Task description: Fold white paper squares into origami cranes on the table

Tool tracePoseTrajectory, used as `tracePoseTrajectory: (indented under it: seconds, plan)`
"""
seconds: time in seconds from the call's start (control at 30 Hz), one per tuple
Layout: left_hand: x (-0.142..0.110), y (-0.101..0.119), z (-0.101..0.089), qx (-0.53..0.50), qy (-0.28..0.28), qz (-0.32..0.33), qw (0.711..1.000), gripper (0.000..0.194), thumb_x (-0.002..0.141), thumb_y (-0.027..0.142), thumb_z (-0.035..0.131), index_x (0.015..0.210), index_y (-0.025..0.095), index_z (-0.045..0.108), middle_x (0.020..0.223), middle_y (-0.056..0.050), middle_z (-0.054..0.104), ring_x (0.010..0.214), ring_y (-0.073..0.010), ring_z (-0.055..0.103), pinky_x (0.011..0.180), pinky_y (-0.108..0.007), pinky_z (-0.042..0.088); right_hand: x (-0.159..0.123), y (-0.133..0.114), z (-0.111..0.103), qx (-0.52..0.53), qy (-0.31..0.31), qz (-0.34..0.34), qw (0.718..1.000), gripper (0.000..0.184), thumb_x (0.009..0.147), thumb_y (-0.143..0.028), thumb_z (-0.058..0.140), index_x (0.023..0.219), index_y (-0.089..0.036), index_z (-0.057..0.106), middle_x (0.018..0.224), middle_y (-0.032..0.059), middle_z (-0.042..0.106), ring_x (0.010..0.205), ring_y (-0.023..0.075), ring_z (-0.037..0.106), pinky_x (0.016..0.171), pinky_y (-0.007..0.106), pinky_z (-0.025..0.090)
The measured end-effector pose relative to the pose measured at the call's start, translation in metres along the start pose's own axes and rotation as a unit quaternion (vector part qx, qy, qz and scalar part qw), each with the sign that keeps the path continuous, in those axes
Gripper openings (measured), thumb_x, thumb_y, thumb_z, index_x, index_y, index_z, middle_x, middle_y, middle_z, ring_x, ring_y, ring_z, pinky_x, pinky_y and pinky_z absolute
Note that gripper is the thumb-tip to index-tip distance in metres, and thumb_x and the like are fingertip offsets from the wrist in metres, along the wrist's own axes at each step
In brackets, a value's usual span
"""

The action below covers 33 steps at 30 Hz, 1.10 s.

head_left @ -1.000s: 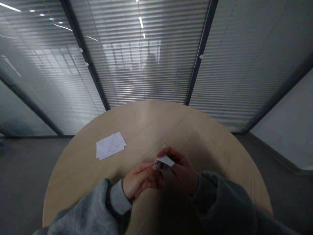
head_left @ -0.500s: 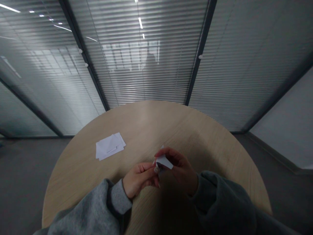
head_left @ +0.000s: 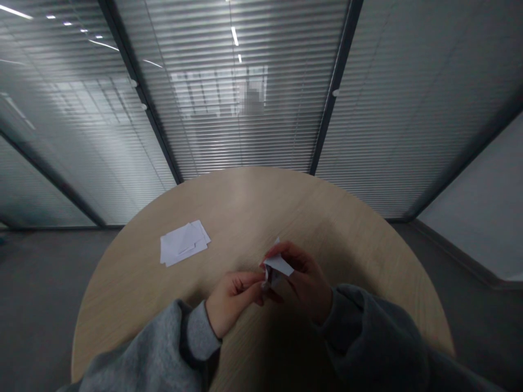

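Note:
A small folded piece of white paper (head_left: 279,265) is held between my two hands above the near middle of the table. My right hand (head_left: 304,280) grips it from the right, thumb and fingers closed about it. From the left, my left hand (head_left: 237,299) pinches its lower left edge between thumb and fingertips. The paper is bent, with a darker part showing under the white flap. My fingers hide some of it. To the left lies a loose stack of white paper sheets (head_left: 183,245), touched by neither hand.
The round wooden table (head_left: 253,201) has a curved far edge close to a glass partition with blinds (head_left: 245,141). Dark frame posts (head_left: 327,120) divide the glass. Grey floor (head_left: 36,294) shows beyond the table on both sides.
The held paper and my right hand have shifted slightly right, and the paper's flap has tilted. My left fingertips have moved a little along its lower edge. The stack stays put.

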State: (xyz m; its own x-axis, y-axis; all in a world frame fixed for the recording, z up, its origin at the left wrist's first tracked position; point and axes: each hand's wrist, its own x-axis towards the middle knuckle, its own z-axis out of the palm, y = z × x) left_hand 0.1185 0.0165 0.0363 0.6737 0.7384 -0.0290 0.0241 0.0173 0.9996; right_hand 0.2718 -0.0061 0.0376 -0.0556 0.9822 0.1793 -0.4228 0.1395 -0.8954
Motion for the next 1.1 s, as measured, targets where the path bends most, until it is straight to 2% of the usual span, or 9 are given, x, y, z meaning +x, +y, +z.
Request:
tracePoseTrajectory:
  seconds: [0.2,0.33,0.43,0.5,0.6,0.8,1.1]
  plan:
    - [-0.0036,0.0004,-0.0005,0.112,0.049,0.046,0.991,0.039,0.086,0.048,0.053,0.091,0.015,0.073,0.076,-0.009,0.074,0.061,-0.0159,0.058,0.059,-0.026,0.044,0.0031,-0.0002,-0.0059,-0.063,0.016,-0.033,0.997,0.019,0.069,-0.028,0.073,0.081,-0.02,0.061,0.063,-0.003,0.063,0.056,0.0118,0.059,0.052,0.025,0.046]
    - [-0.0039,-0.0009,-0.0006,0.107,0.071,0.045,0.991,0.04,0.084,0.049,0.055,0.089,0.014,0.072,0.078,-0.01,0.074,0.061,-0.0162,0.058,0.058,-0.027,0.046,0.0035,0.0043,-0.0062,-0.041,-0.008,-0.03,0.999,0.025,0.069,-0.03,0.074,0.085,-0.021,0.056,0.064,-0.003,0.062,0.055,0.0128,0.059,0.047,0.024,0.045]
    - [-0.0037,-0.0006,0.0007,0.06,0.076,0.031,0.995,0.049,0.083,0.057,0.051,0.073,0.013,0.071,0.071,-0.01,0.072,0.06,-0.0166,0.058,0.059,-0.028,0.047,0.0026,0.004,-0.0036,-0.014,-0.028,-0.011,0.999,0.027,0.07,-0.03,0.073,0.087,-0.022,0.053,0.062,-0.0032,0.063,0.05,0.0117,0.056,0.043,0.022,0.042]
    - [-0.0028,0.0002,0.0012,0.0,0.07,0.003,0.998,0.054,0.08,0.062,0.051,0.067,0.013,0.069,0.068,-0.01,0.071,0.062,-0.0177,0.06,0.06,-0.028,0.048,0.0022,0.0023,-0.0019,-0.002,-0.035,-0.008,0.999,0.028,0.07,-0.03,0.072,0.087,-0.022,0.052,0.06,-0.0033,0.063,0.048,0.0106,0.054,0.042,0.021,0.04]
    - [-0.0007,0.0016,0.0008,-0.073,0.039,-0.054,0.995,0.054,0.071,0.066,0.059,0.073,0.013,0.07,0.072,-0.01,0.071,0.065,-0.0181,0.061,0.058,-0.027,0.049,0.002,-0.0004,-0.0011,-0.006,-0.026,-0.003,1.0,0.029,0.069,-0.03,0.074,0.086,-0.022,0.052,0.06,-0.0044,0.061,0.047,0.0095,0.052,0.041,0.02,0.037]
    - [-0.0006,0.0024,-0.0018,-0.101,0.013,-0.118,0.988,0.052,0.069,0.062,0.065,0.087,0.014,0.073,0.088,-0.012,0.073,0.074,-0.0194,0.065,0.062,-0.027,0.05,0.0013,-0.0011,-0.0037,-0.061,-0.015,-0.006,0.998,0.028,0.069,-0.032,0.073,0.086,-0.022,0.054,0.063,-0.0045,0.057,0.051,0.0093,0.05,0.042,0.02,0.039]
    - [-0.0013,0.0019,-0.0036,-0.069,-0.002,-0.104,0.992,0.05,0.071,0.06,0.064,0.091,0.015,0.074,0.089,-0.012,0.075,0.081,-0.0221,0.068,0.062,-0.027,0.05,0.0012,-0.0005,-0.0055,-0.09,-0.029,-0.029,0.995,0.024,0.072,-0.029,0.071,0.09,-0.022,0.057,0.065,-0.0041,0.058,0.054,0.0093,0.051,0.048,0.021,0.04]
